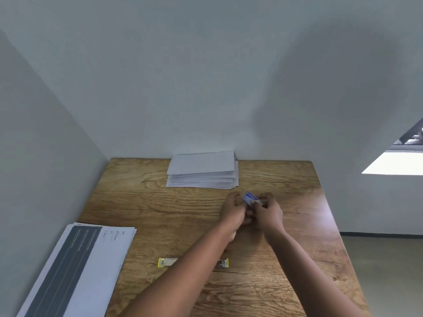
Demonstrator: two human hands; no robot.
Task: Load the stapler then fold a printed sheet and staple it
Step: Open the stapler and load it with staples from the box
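Both hands meet over the middle right of the wooden table (pixel 160 202). My left hand (pixel 232 210) and my right hand (pixel 269 211) together hold a small blue staple box (pixel 250 198) between the fingertips. A yellow stapler (pixel 167 262) lies flat near the table's front; my left forearm hides its middle, and its other end (pixel 222 263) shows to the right of the arm. Printed sheets (pixel 91 259) with a dark band lie at the front left, hanging over the table's edge.
A stack of folded white sheets (pixel 202 171) rests against the back wall. Walls close the table in at the back and left. The table's right edge drops to a floor (pixel 389 271).
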